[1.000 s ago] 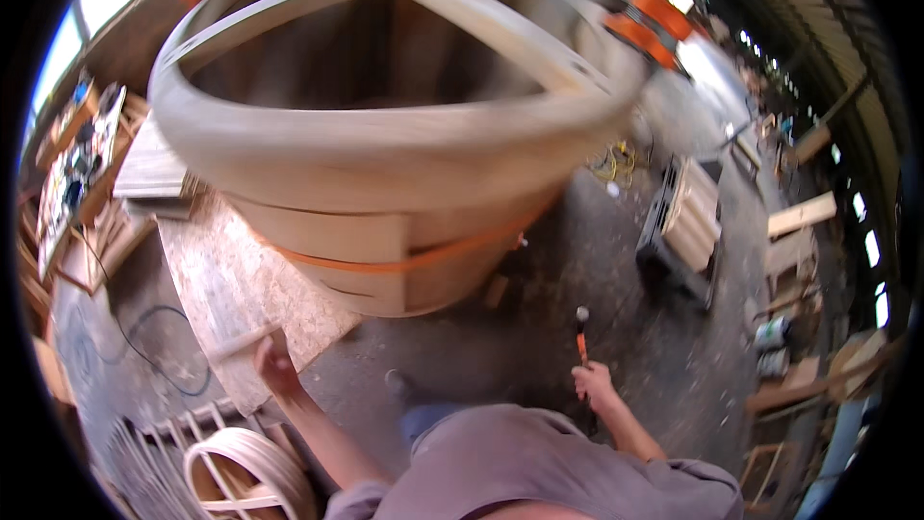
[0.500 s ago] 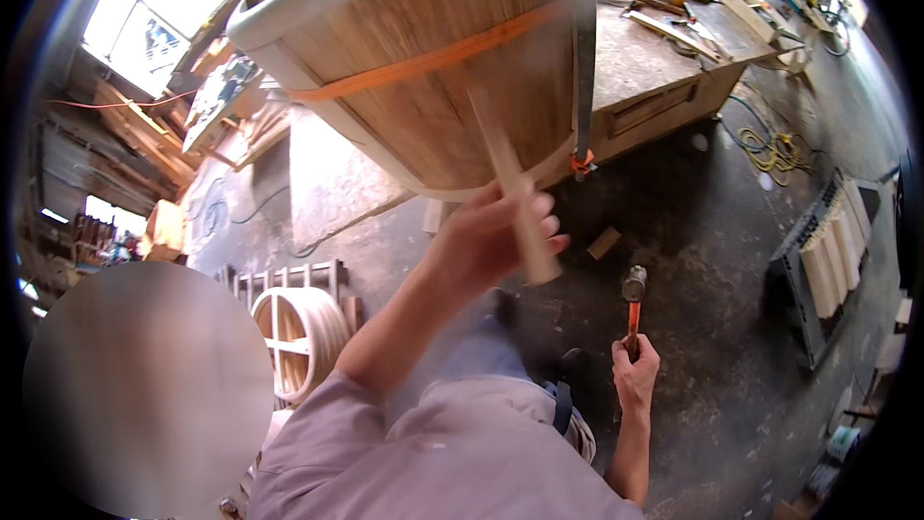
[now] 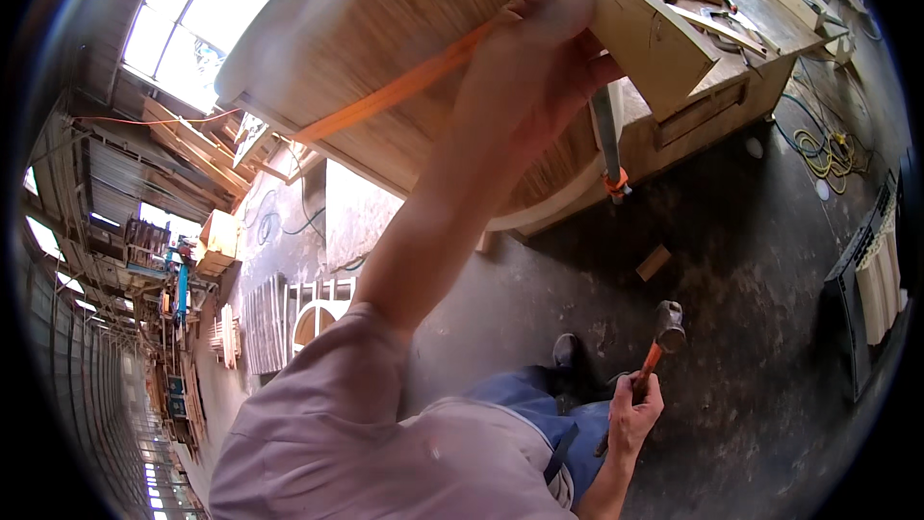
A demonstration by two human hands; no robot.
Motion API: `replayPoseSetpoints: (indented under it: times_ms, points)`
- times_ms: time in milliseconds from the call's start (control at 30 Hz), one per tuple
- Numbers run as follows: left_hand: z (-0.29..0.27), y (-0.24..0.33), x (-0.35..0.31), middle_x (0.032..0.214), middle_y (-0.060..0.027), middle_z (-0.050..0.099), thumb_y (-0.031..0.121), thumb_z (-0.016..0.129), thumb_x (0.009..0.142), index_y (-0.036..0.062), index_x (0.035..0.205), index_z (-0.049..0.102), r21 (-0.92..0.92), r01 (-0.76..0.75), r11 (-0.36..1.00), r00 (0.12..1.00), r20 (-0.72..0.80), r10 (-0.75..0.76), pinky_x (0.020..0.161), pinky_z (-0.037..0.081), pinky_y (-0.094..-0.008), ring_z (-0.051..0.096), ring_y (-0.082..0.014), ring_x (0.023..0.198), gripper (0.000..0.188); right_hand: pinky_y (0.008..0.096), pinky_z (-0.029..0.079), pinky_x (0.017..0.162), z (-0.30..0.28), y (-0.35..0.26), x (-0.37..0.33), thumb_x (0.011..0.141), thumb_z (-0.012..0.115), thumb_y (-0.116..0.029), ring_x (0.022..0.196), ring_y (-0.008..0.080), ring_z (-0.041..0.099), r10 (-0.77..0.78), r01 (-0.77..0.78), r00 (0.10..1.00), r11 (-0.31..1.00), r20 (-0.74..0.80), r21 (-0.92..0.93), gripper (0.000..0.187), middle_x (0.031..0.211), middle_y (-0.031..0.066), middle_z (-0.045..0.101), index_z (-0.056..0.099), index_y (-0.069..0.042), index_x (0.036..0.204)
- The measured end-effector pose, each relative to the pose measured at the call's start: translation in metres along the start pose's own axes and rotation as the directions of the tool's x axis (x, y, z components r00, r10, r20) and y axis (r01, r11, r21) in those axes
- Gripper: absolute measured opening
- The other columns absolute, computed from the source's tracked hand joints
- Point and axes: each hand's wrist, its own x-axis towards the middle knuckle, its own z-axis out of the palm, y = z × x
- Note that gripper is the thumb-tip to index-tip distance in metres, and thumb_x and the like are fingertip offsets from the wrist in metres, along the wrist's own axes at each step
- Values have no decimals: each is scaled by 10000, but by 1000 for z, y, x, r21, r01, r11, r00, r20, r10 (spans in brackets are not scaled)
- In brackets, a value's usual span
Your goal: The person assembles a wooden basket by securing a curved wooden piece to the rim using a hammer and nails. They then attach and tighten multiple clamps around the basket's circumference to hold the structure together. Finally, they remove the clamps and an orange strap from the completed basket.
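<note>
My left hand (image 3: pixel 544 67), slightly blurred, is raised in front of the curved wooden piece (image 3: pixel 423 19) and closed on a pale wooden strip (image 3: pixel 640 14). The strip looks large and covers part of the wooden piece and the upper length of a metal bar clamp (image 3: pixel 606 130). An orange strap (image 3: pixel 395 91) runs across the face of the wooden piece; my forearm hides some of it. Low at my right side, my right hand (image 3: pixel 632 414) grips a hammer (image 3: pixel 666 327) by its orange handle, head up.
Hand tools and wood offcuts lie on the workbench (image 3: pixel 751 48) behind, at the right. On the floor are a small wood block (image 3: pixel 654 263), a coiled yellow cable (image 3: pixel 828 154) and a dark crate of pale wood pieces (image 3: pixel 871 299). A pale round frame (image 3: pixel 318 318) stands at the left.
My left hand has risen toward the top of the wooden piece with the strip, which now looks bigger and nearer. My right hand still holds the hammer. The whole view has shifted.
</note>
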Motion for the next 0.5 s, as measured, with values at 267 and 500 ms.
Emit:
replayPoseSetpoints:
  times_ms: [267,500]
  points:
    - [-15,-1,12,1240,-102,604,193,541,978,19,1173,567,-77,-86,993,951,291,105,979,488,-388,584,-210,1148,262,182,305,438,26,-57,32,957,584,-204,501,17,373,-329,236,934,860,138,453,236,649,-31,440,538,-5,1075]
    - [-5,-2,13,1181,-88,631,183,535,980,18,1124,582,-59,-128,990,970,203,138,941,495,-378,610,-198,1078,225,186,362,465,55,-119,87,963,606,-286,547,45,417,-542,501,840,761,-22,412,447,700,10,493,460,35,1238]
